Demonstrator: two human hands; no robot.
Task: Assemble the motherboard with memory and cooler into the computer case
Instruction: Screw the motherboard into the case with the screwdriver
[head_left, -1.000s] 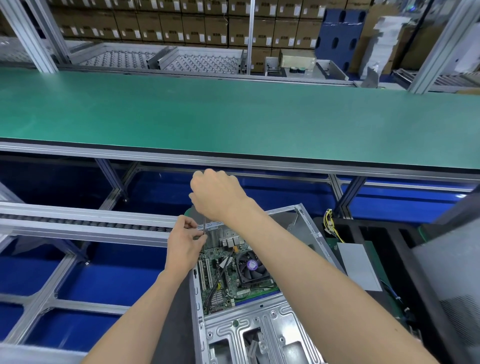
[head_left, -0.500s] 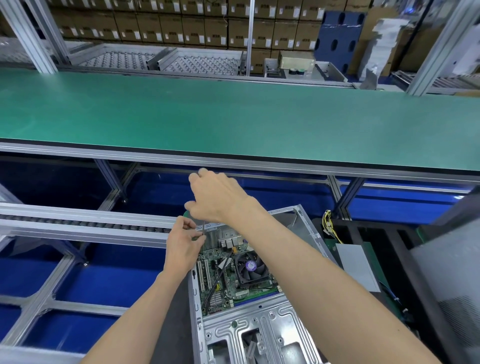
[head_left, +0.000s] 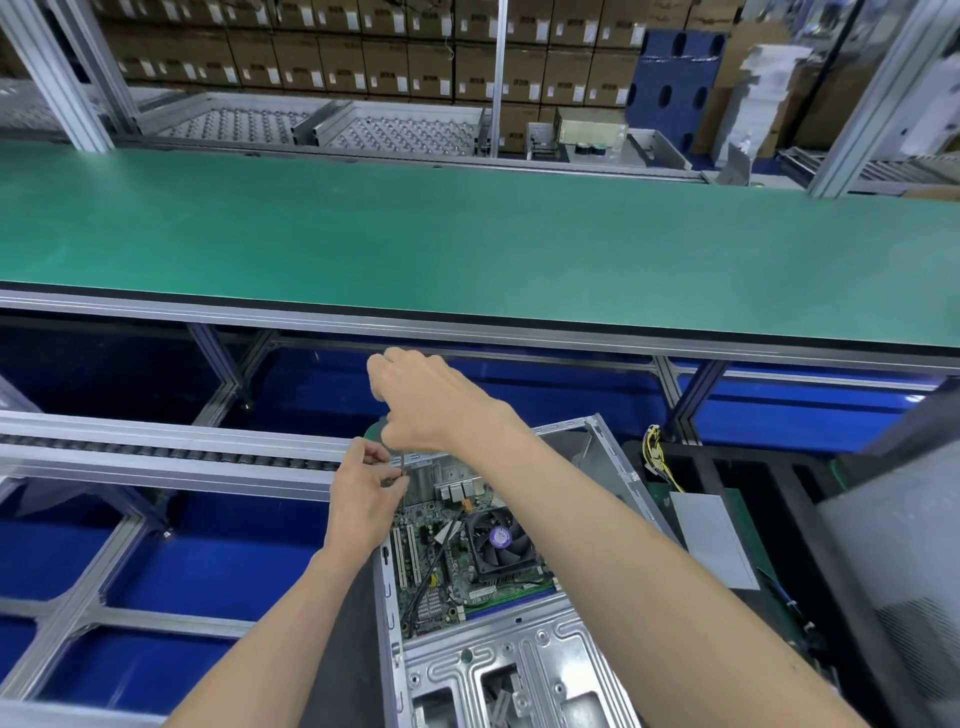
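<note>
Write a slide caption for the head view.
Both hands steady a screwdriver over the motherboard inside the case.

A long green desk runs across the view, with a metal edge. Behind it stand two roller trays and many stacked brown boxes. A blue pallet leans at the right. At the left is a roller rail over a blue floor.
</note>
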